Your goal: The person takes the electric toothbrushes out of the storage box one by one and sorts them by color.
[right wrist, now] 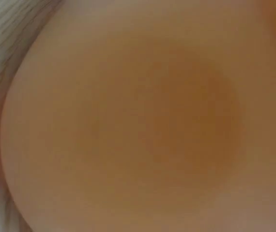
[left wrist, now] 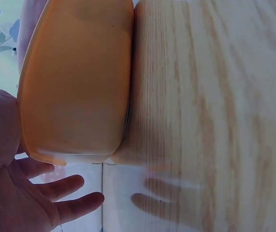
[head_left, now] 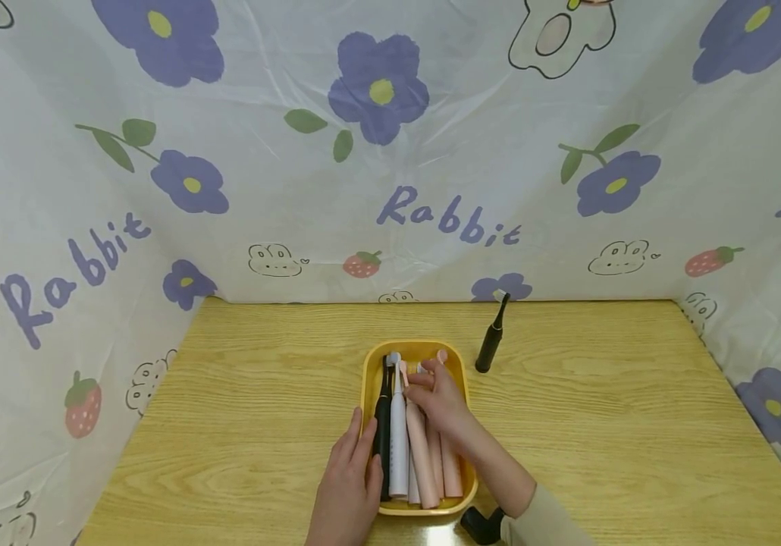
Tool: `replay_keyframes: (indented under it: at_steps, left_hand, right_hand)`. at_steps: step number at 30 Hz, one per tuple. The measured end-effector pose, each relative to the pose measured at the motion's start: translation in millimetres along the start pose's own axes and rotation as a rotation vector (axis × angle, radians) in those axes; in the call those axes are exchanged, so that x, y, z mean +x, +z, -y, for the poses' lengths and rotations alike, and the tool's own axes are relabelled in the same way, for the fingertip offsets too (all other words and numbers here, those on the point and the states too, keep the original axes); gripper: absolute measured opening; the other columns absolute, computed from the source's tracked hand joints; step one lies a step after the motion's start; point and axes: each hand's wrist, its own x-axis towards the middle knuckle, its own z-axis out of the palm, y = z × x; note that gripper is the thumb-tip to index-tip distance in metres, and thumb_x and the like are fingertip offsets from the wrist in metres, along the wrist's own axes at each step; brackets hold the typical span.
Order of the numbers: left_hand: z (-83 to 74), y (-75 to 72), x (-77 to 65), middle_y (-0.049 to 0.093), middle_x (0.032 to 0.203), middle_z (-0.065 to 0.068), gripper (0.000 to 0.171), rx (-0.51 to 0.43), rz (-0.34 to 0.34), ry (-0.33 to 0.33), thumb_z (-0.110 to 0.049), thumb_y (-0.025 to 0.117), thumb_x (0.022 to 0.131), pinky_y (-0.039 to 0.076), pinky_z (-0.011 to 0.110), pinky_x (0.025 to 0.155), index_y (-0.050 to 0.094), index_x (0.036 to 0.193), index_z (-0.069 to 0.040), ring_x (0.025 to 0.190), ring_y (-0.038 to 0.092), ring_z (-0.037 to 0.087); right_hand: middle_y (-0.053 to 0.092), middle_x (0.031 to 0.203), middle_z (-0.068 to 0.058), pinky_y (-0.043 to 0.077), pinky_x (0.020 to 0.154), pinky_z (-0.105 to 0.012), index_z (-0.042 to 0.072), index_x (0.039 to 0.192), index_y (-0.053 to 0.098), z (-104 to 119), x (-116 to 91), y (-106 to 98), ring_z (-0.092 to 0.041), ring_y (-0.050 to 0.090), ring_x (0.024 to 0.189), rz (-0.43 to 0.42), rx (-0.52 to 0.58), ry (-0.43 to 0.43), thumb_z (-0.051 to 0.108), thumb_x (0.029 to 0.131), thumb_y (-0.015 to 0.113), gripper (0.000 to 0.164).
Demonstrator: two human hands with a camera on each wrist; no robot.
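Observation:
A yellow tray (head_left: pixel 368 379) holds several electric toothbrushes: a black toothbrush (head_left: pixel 382 425) at the left, a white toothbrush (head_left: pixel 398 447) beside it, and pink toothbrushes (head_left: pixel 421 462) to the right. My left hand (head_left: pixel 348 481) rests against the tray's left side, fingers extended; the left wrist view shows them spread by the orange-looking wall (left wrist: pixel 77 82). My right hand (head_left: pixel 441 402) is over the tray with bent fingers, at the necks of the pink toothbrushes. Whether it pinches one is hidden. The right wrist view shows only a blurred, close surface.
A black toothbrush (head_left: pixel 491 341) stands upright on the wooden table (head_left: pixel 254 409), behind and right of the tray. A dark object (head_left: pixel 482 525) shows by the right sleeve (head_left: pixel 544 519). A printed cloth (head_left: pixel 268 189) hangs behind the table and at both sides.

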Motion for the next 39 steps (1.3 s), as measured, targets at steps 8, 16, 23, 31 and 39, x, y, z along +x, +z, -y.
replay_keyframes:
  at_steps: [8, 16, 23, 31, 39]
  left_hand:
    - [-2.0, -0.4, -0.5, 0.046, 0.154, 0.021, 0.050, -0.014, 0.002, -0.005, -0.005, 0.069, 0.094, 0.055, 0.053, 0.094, 0.058, 0.142, 0.002, 0.125, 0.056, 0.039]
    - [-1.7, 0.0, -0.1, 0.046, 0.154, 0.021, 0.050, -0.013, -0.001, 0.002, -0.005, 0.069, 0.094, 0.056, 0.053, 0.093, 0.057, 0.142, 0.001, 0.125, 0.057, 0.039]
    - [-1.5, 0.1, 0.3, 0.045, 0.155, 0.021, 0.049, -0.010, 0.025, -0.026, -0.007, 0.068, 0.096, 0.054, 0.053, 0.096, 0.057, 0.143, 0.001, 0.128, 0.055, 0.040]
    - [-2.1, 1.0, -0.1, 0.047, 0.153, 0.022, 0.049, -0.012, 0.005, -0.008, -0.006, 0.069, 0.095, 0.054, 0.053, 0.097, 0.058, 0.142, 0.002, 0.127, 0.056, 0.040]
    - [-2.5, 1.1, 0.4, 0.046, 0.155, 0.021, 0.049, -0.001, 0.011, -0.020, -0.007, 0.069, 0.095, 0.054, 0.051, 0.097, 0.058, 0.142, 0.001, 0.128, 0.056, 0.038]
  right_hand:
    - [0.059, 0.133, -0.029, 0.053, 0.099, -0.045, -0.013, 0.152, 0.030, 3, -1, -2, -0.038, 0.061, 0.119, 0.027, 0.079, 0.058, 0.010, 0.098, 0.065, 0.069]
    - [0.069, 0.109, -0.016, 0.056, 0.080, -0.031, -0.009, 0.146, 0.045, 5, -4, -4, -0.020, 0.066, 0.091, 0.120, 0.069, 0.090, 0.012, 0.095, 0.069, 0.059]
    - [0.070, 0.096, -0.011, 0.056, 0.078, -0.030, -0.009, 0.136, 0.054, 6, -15, -10, -0.017, 0.066, 0.084, 0.274, 0.048, 0.085, 0.011, 0.099, 0.064, 0.043]
    - [0.068, 0.120, -0.019, 0.058, 0.088, -0.036, -0.009, 0.141, 0.048, 11, -33, -25, -0.026, 0.068, 0.104, 0.351, -0.002, 0.041, 0.012, 0.102, 0.062, 0.046]
    - [0.068, 0.118, -0.018, 0.059, 0.088, -0.039, -0.011, 0.146, 0.041, 16, -48, -33, -0.028, 0.067, 0.108, 0.392, 0.002, 0.023, 0.008, 0.103, 0.059, 0.050]
